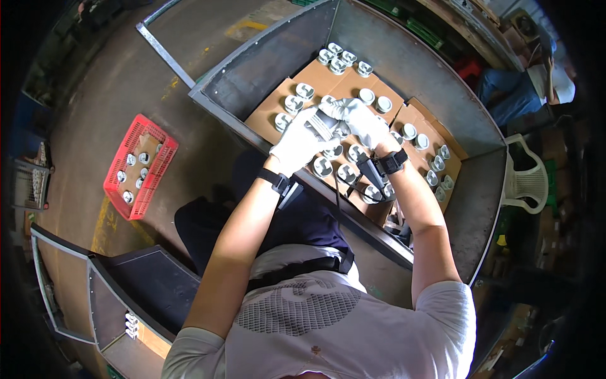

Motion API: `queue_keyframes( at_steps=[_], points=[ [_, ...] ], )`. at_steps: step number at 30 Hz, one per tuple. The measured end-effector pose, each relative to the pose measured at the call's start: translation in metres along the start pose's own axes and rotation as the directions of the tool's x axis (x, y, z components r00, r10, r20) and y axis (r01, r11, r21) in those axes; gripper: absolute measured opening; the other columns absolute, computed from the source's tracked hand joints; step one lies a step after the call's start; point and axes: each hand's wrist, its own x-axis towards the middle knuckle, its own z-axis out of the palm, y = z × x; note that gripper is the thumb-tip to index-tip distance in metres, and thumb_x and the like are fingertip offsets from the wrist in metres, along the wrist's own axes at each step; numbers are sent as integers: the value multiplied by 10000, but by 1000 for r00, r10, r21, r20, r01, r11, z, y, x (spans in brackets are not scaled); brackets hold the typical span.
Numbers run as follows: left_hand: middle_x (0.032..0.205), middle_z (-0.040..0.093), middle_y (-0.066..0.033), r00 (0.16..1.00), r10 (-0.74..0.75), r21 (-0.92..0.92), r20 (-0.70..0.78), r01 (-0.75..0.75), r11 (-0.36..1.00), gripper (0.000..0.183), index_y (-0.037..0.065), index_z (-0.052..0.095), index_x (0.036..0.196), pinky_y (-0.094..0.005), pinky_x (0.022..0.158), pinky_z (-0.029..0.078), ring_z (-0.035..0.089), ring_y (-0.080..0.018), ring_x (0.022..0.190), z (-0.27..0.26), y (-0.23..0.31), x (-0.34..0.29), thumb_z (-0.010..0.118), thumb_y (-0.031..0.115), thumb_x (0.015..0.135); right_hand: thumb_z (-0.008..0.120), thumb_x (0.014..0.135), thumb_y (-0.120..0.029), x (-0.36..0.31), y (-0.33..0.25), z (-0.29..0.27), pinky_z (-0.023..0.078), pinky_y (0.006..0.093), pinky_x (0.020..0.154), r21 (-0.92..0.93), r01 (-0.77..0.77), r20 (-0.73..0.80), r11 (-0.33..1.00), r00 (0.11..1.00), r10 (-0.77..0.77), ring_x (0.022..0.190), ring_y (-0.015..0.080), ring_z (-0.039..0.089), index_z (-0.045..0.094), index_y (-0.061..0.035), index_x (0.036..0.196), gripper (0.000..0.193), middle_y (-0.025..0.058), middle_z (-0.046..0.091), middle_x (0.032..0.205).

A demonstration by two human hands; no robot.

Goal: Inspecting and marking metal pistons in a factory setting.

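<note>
Silvery piston (326, 124) between gloved hands.

Gloved left hand (297, 144) and right hand (363, 123) close around a metal piston (326, 124), hiding most of it and each hand's grip. The forearms cover several pistons on the cardboard sheet (328, 79). A seated person (530, 85) is cut off at the frame's edge.

Large grey metal bin (442, 82) with sloped walls, its floor lined with brown cardboard sheets (328, 79). Rows of short silver metal cylinders (305, 90) stand directly on the cardboard. A red plastic crate (151, 136) sits on the concrete floor (113, 88), well apart.
</note>
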Motion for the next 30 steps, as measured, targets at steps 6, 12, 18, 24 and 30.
queue_keyframes(
  at_steps=[6,12,18,24,30],
  points=[
    [1177,625,-99,988,128,43,-92,-125,991,323,42,583,1220,-367,981,487,586,-204,1124,-1,-15,-12,623,63,900,608,982,-303,-15,-33,-6,398,212,535,285,-42,-127,957,989,81,599,48,503,723,-33,967,294,1,693,849],
    [1083,680,-35,990,-61,-132,-128,43,990,177,114,723,1010,-362,1000,471,583,-193,1120,2,-23,-12,570,86,925,605,983,-294,-19,-4,-8,442,225,600,256,-146,-87,955,981,173,669,76,562,717,-14,982,302,15,705,872],
    [915,709,-31,857,500,628,-121,-324,707,181,129,711,1014,-368,869,500,631,-211,960,-3,-15,0,715,182,842,594,979,-181,-16,27,-7,509,255,767,-22,-48,-27,999,998,48,873,123,632,682,2,1124,250,50,706,1014],
    [1109,662,-51,983,97,-243,-155,-133,961,318,134,645,1151,-415,955,440,605,-216,1063,-2,-12,-4,684,265,864,732,844,-170,-28,-18,-1,481,316,937,22,433,72,901,898,-433,1062,178,606,655,-19,1059,274,97,665,1104],
    [1208,638,-78,971,231,686,55,-205,698,429,127,605,1250,-440,1037,395,585,-237,1144,3,-21,0,677,320,874,717,896,-246,-26,-19,6,498,262,774,196,145,-24,970,989,-143,833,91,589,661,-48,984,225,-3,649,921]
  ],
)
